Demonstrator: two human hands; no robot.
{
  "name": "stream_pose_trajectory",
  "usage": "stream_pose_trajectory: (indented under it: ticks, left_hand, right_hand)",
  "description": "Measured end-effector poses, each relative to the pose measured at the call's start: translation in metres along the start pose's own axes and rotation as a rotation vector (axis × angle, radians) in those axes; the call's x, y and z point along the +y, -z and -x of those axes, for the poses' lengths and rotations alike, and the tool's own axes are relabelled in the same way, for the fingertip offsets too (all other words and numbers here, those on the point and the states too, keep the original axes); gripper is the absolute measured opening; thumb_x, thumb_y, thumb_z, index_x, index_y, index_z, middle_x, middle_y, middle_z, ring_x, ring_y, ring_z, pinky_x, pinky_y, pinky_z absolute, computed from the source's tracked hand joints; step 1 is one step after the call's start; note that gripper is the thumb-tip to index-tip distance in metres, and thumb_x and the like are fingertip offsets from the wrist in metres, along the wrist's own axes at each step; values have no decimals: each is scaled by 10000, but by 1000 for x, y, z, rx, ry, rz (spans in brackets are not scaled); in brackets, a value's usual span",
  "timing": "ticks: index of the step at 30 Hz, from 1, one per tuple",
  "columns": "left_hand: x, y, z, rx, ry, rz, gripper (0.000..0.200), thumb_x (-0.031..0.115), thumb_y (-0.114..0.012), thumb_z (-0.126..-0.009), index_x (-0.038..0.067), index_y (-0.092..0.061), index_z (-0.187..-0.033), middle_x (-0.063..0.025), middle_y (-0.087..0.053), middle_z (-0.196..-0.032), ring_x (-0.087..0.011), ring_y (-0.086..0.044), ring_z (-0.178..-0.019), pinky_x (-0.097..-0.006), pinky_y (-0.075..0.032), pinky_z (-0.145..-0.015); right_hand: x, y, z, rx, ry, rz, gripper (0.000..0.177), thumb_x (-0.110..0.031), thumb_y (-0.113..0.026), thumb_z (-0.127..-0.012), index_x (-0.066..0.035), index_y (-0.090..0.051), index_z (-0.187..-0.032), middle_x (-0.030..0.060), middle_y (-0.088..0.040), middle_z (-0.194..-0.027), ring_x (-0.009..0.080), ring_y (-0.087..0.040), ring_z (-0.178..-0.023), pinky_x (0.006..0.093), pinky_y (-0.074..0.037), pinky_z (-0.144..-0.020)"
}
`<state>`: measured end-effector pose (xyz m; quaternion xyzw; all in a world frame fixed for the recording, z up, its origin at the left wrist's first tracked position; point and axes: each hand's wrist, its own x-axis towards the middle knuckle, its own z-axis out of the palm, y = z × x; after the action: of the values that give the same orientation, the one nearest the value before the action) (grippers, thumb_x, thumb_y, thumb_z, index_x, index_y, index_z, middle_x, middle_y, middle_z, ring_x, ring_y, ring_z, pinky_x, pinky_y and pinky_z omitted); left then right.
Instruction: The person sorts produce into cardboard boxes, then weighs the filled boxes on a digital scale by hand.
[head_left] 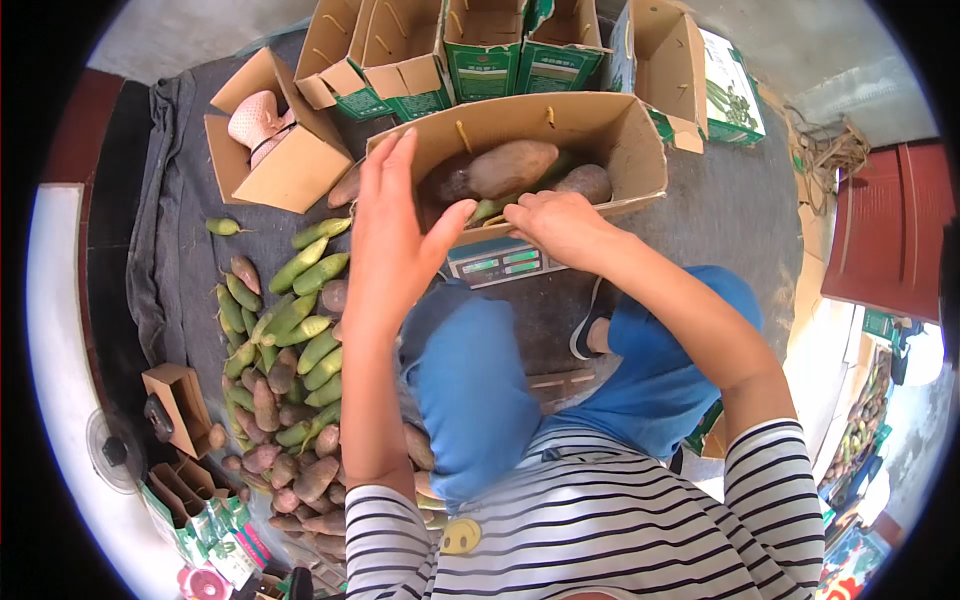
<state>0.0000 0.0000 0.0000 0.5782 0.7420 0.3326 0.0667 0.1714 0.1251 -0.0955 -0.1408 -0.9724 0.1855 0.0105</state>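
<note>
An open cardboard box (640, 150) with radishes inside stands on a digital scale (500, 262) in front of my knees. A large brownish-purple radish (512, 168) lies across the others in it. My left hand (392, 225) is open at the box's left end, fingers stretched out and thumb spread toward the near rim. At the near wall my right hand (562, 226) has its fingers curled together, closed on the yellow cord handle (495, 220); the exact grip is partly hidden. Green digits glow on the scale's display.
Several open green-and-brown boxes (483, 75) line the far side. A smaller carton (300, 170) holding a pink netted item stands at the left. Green radishes (300, 265) and purplish radishes (265, 405) are heaped left of my legs. A fan (112, 450) is at far left.
</note>
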Motion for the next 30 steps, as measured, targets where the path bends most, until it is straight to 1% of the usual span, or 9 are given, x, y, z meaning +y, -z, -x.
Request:
stream_pose_trajectory:
  ticks: [2, 5, 9, 12, 15, 17, 20, 24, 30]
  left_hand:
    - [15, 25, 5, 21, -42, -12, 601, 159, -716, -792, 21, -452, -1315, -194, -435, -1356, -370, -476, -1210, -415, -407, -995]
    - [71, 43, 2, 47, -55, 81, 486, 106, -700, -810, 35, -536, -1261, -157, -518, -1289, -255, -566, -1112, -355, -430, -954]
    - [92, 48, -15, 105, -180, 58, 423, 79, -689, -816, 26, -561, -1215, -135, -586, -1172, -236, -605, -994, -332, -466, -861]
    - [93, 34, -26, 111, -206, 51, 354, 110, -673, -846, 19, -571, -1173, -124, -609, -1068, -221, -609, -943, -326, -477, -796]
    - [62, 2, -26, 67, -104, 48, 299, 125, -658, -861, 8, -577, -1124, -137, -605, -1023, -246, -609, -914, -331, -480, -786]
    - [36, -22, -17, 13, -50, -46, 283, 143, -667, -844, 5, -579, -1075, -156, -604, -1011, -300, -606, -914, -376, -482, -779]
    - [20, -33, -7, -278, -11, -280, 318, 183, -686, -817, 15, -577, -1064, -159, -602, -1018, -341, -592, -950, -419, -478, -786]
    - [18, -43, -8, -510, -83, -410, 340, 233, -704, -794, 37, -573, -1040, -137, -597, -996, -332, -586, -990, -440, -478, -795]
    - [3, -59, -10, -697, -95, -484, 350, 257, -724, -776, 51, -633, -1043, -133, -624, -1041, -292, -609, -1000, -432, -473, -805]
  right_hand:
    - [-7, -2, -5, 6, 1, -1, 183, -226, -616, -850, -62, -564, -911, 112, -595, -843, 309, -620, -853, 419, -502, -715]
    - [4, 9, 6, 31, 58, -53, 174, -202, -617, -838, -38, -588, -892, 151, -623, -813, 334, -640, -810, 435, -507, -702]
    - [5, 8, 5, 13, 33, -5, 259, -294, -597, -866, -35, -596, -882, 157, -630, -834, 343, -639, -824, 455, -501, -715]
    - [5, 21, 6, 39, 42, -87, 395, -421, -544, -899, -34, -611, -863, 161, -639, -862, 357, -637, -829, 478, -494, -724]
    - [5, 52, 1, 150, -52, -20, 341, -357, -532, -913, -33, -608, -842, 170, -650, -809, 359, -638, -774, 465, -506, -684]
    - [14, 61, 1, 213, -144, 13, 263, -306, -528, -920, -64, -595, -843, 145, -631, -801, 346, -616, -791, 456, -488, -674]
    - [25, 56, 3, 338, -119, 54, 237, -278, -524, -921, -61, -586, -848, 127, -630, -801, 333, -617, -787, 446, -489, -663]
    - [19, 61, 2, 310, -118, 103, 224, -255, -526, -913, -50, -588, -846, 127, -658, -838, 323, -638, -812, 444, -511, -690]
    - [12, 83, 2, 394, -85, 31, 207, -264, -532, -911, -70, -597, -879, 102, -651, -830, 323, -625, -804, 450, -500, -707]
